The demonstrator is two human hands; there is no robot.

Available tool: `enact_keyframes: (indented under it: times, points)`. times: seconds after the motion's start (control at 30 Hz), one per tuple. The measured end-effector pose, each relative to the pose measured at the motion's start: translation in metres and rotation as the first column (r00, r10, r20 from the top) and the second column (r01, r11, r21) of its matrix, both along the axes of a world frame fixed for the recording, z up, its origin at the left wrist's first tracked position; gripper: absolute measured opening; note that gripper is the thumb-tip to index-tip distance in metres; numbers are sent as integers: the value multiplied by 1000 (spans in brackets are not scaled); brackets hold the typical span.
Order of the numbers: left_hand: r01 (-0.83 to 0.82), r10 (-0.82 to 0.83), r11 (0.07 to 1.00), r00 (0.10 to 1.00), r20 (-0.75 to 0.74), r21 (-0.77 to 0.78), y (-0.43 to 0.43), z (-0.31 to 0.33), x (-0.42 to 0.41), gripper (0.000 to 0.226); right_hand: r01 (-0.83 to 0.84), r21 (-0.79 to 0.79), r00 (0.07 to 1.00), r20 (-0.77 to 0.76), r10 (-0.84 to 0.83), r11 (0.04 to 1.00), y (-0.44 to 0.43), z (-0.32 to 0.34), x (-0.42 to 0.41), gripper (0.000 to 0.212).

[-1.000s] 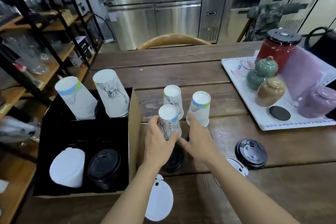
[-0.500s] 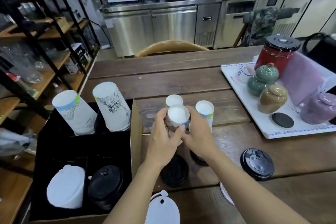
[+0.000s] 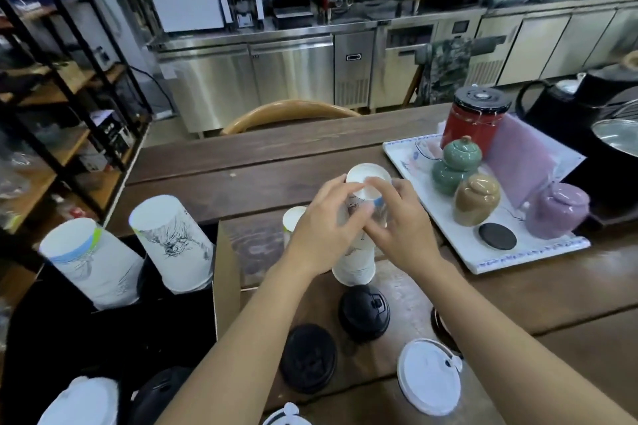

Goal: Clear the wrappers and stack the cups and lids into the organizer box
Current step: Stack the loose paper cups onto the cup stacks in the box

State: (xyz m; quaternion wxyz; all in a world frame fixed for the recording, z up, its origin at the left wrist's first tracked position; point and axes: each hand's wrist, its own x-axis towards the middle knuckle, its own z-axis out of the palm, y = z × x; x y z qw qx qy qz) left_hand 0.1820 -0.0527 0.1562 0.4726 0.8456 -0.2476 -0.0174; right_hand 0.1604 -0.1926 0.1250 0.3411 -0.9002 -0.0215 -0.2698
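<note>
From the head camera, both hands meet over the middle of the wooden desk (image 3: 345,155). The left hand (image 3: 321,235) has its grip closed around the side of an upside-down stack of paper cups (image 3: 355,259), thumb and fingers wrapped on the upper part. The right hand (image 3: 402,231) grips the same stack from the other side, its fingers curled over the topmost cup near the blue band. The stack's wide rim hangs just above a black lid (image 3: 364,312) lying on the desk (whether the rim touches the lid cannot be told). Just behind the left hand, a single inverted cup (image 3: 291,222) stands on the desk, mostly hidden.

Nearer the camera, a second black lid (image 3: 308,357) lies flat between the forearms, and a white lid (image 3: 429,376) rests beside the right forearm. Another dark lid peeks out from under that forearm.

At the left sits the black organizer box (image 3: 226,272) with its cardboard-coloured wall. Its far compartments hold two tilted inverted cup stacks: one with a blue and green band (image 3: 89,262), one with an ink drawing (image 3: 172,241). Its near compartments hold a white lid stack (image 3: 81,402) and a black lid stack (image 3: 158,397).

At the right, a white tray (image 3: 448,238) carries small ceramic jars and a red canister (image 3: 474,117).
</note>
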Motion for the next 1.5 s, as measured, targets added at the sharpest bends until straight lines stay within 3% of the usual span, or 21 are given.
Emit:
enact_keyframes:
  times: [0.23,0.4,0.47,0.53,0.6,0.67,0.77,0.83,1.0,1.13,1.4,1.5]
  points:
    - [37,34,927,983,-182,373,-5,-56,21,53,-91,-26,914,-398,73,996,-16,-66,21,49]
    - [-5,65,899,991,-121,439,-13,-69,28,50,-120,67,885,-444,137,991,-20,-86,34,56]
    - [-10,57,921,992,-110,390,-14,-71,29,44,-118,108,888,-434,153,987,-19,-90,35,60]
    - [-65,80,972,995,-57,227,-11,-71,29,34,-90,147,905,-401,143,985,-19,-92,36,64]
    - [-225,225,974,974,31,24,-3,-70,29,27,-29,169,931,-355,88,985,-23,-91,36,66]
    - [-443,443,876,895,-45,-191,5,-68,32,19,49,212,951,-308,19,976,-29,-83,36,67]
    - [-699,558,602,715,-422,-387,19,-66,45,16,104,299,976,-216,-39,948,-33,-58,41,68]
    - [-774,484,518,616,-621,-364,32,-70,52,28,74,335,992,-124,-34,939,-27,-34,45,68]
    - [-780,295,536,532,-794,-323,47,-80,54,60,-113,309,991,-38,131,944,10,15,52,68]
    - [-796,207,505,487,-848,-334,48,-80,54,67,-214,226,955,-155,252,950,41,10,63,68]
    - [-769,204,580,455,-867,-268,49,-94,51,60,-290,60,824,-491,281,955,61,-60,83,69]
    - [-738,180,625,456,-872,-256,45,-96,50,53,-290,94,821,-487,298,952,57,-78,85,74]
